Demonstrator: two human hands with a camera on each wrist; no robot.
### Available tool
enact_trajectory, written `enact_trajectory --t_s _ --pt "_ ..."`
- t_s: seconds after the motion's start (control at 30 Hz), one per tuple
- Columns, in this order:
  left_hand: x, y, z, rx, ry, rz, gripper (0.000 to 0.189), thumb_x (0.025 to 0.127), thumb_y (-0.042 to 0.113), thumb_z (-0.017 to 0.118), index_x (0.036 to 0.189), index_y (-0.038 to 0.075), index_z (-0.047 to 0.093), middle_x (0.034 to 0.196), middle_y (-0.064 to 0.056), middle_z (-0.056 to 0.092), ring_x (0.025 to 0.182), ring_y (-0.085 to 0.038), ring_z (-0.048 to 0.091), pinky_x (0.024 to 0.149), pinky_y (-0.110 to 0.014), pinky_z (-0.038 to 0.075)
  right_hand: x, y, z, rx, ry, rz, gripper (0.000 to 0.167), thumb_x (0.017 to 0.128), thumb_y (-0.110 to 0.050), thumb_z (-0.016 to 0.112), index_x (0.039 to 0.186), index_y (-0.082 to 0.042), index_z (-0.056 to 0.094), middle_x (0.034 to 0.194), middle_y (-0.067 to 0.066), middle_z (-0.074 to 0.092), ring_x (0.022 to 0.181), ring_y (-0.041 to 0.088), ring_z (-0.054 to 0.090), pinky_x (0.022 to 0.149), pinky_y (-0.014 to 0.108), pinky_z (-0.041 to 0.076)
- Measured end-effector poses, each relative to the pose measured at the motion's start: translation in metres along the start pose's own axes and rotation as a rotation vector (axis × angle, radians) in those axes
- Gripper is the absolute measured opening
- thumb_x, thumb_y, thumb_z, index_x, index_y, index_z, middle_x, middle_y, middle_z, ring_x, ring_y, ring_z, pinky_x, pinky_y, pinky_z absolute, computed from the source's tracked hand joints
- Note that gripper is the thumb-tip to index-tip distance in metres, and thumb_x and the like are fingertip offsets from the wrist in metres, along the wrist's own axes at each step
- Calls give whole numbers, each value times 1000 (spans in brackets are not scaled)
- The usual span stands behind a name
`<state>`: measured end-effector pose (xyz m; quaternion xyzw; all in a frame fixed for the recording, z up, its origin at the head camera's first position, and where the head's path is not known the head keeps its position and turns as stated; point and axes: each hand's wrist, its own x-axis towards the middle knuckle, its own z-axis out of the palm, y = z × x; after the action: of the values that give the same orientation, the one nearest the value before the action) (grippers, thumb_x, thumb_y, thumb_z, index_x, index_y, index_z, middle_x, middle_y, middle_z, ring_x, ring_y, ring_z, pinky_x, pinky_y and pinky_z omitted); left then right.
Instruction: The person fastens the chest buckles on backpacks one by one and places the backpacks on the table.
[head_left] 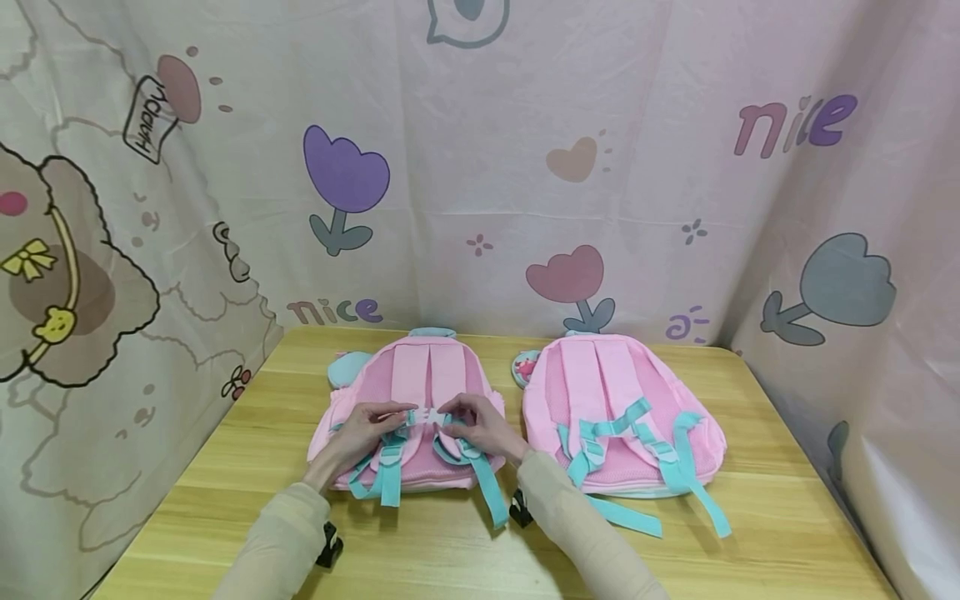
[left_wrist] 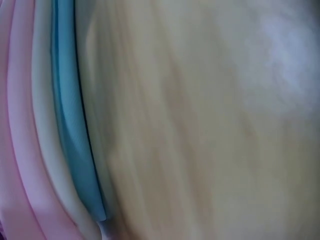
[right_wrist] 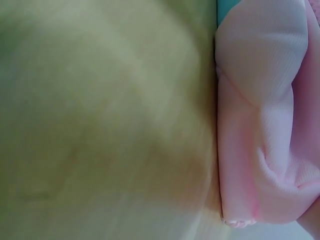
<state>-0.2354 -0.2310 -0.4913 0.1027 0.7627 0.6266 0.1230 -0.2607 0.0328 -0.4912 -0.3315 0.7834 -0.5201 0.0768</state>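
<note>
A small pink backpack (head_left: 375, 379) lies on the left of the table with its shoulder straps facing up. Above the straps, my left hand (head_left: 358, 435) pinches the left side of a pale chest-strap buckle (head_left: 427, 415). The right hand (head_left: 486, 427) pinches the buckle's other side. Whether its halves are joined is too small to tell. Turquoise webbing (head_left: 391, 483) hangs below both hands. In the left wrist view, the backpack's turquoise edge (left_wrist: 75, 120) runs along the left; pink fabric (right_wrist: 245, 150) fills the right of the right wrist view. Neither wrist view shows the fingers.
A second pink backpack (head_left: 542, 408) lies to the right, its turquoise straps (head_left: 626, 517) trailing over the wooden table (head_left: 450, 558). A round charm (head_left: 526, 367) sits between the bags. Printed curtains (head_left: 480, 167) surround the table at the back and sides.
</note>
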Motion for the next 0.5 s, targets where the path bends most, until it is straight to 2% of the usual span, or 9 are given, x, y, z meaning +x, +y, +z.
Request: enact_trajectory --t_s 0.13,0.27,0.37,0.5 --pt "0 1 0 7 3 6 42 101 27 62 134 1 63 112 8 71 95 0 57 83 -17 47 0 1 -1 5 -6 3 23 94 -9 69 117 -5 69 111 13 69 95 18 56 85 26 46" --pt "0 0 0 18 -12 33 41 102 24 60 133 -2 62 130 -9 69 104 0 59 88 -17 48 0 2 -2 5 -29 9 23 95 -10 69 117 -8 70 112 10 70 95 12 56 87 23 46" --pt "1 -1 0 21 -29 43 40 102 23 60 132 -3 63 135 -21 63 106 -1 58 89 -17 48 0 2 -3 -2 -39 16 23 95 -10 69 118 -9 70 114 9 70 96 11 56 87 23 46" --pt "2 -2 0 26 -30 30 41 102 23 60 133 -3 62 135 -17 65 108 1 60 90 -17 49 0 2 -3 5 -34 14 24 95 -10 68 119 -9 70 113 9 70 93 11 54 86 23 44"
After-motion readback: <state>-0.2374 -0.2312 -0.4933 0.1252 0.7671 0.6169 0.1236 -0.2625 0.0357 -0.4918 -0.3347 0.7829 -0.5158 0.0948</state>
